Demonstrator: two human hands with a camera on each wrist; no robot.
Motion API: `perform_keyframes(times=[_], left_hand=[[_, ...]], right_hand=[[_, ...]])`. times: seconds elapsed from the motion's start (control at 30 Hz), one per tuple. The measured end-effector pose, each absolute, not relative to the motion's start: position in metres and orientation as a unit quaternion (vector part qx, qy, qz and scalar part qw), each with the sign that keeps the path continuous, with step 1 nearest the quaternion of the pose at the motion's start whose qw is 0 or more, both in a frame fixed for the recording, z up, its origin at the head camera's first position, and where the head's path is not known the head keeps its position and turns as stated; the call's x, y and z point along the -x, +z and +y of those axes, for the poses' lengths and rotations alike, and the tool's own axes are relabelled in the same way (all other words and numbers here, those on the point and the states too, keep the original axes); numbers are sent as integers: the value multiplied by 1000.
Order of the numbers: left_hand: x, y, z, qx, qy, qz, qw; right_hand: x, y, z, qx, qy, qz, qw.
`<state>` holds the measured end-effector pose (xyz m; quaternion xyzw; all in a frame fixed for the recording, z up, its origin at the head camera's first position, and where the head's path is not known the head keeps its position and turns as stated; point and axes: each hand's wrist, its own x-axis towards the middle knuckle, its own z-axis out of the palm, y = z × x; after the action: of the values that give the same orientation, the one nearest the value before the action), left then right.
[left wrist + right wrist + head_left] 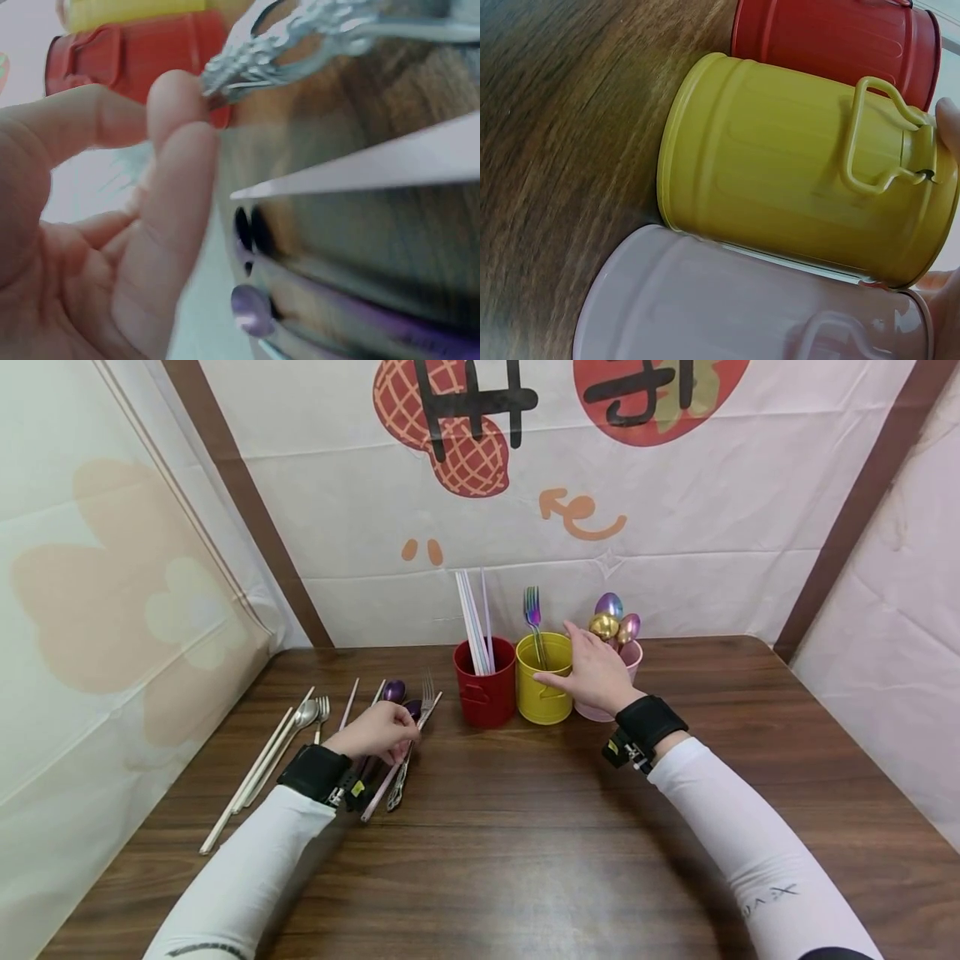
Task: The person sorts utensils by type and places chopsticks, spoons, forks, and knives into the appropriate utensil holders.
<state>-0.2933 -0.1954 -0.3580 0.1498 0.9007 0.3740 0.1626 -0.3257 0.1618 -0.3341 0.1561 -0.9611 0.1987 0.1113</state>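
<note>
Pinching the silver fork (427, 692) in the nearer left hand (377, 732), well left of the yellow cup (545, 708), angling its long axis tines-forward, slightly toward that cup; spreading the right hand (597, 674) at that cup's rim, gripping no fork

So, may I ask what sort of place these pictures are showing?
Possibly a staged booth for tabletop work, though I cannot be certain. Creased, printed sheets close in the back and both sides of a wood-grain table, where three coloured cans hold upright cutlery.
</note>
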Motion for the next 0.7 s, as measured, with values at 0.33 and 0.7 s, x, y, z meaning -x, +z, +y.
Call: perform_keyframes(times=[0.33, 0.7], left_hand=[[290, -331, -195, -187, 507, 841, -1], [288, -287, -157, -278, 588, 748, -130]], right_hand=[[326, -337, 161, -156, 195, -961, 119], [325, -335, 160, -154, 197, -961, 118]])
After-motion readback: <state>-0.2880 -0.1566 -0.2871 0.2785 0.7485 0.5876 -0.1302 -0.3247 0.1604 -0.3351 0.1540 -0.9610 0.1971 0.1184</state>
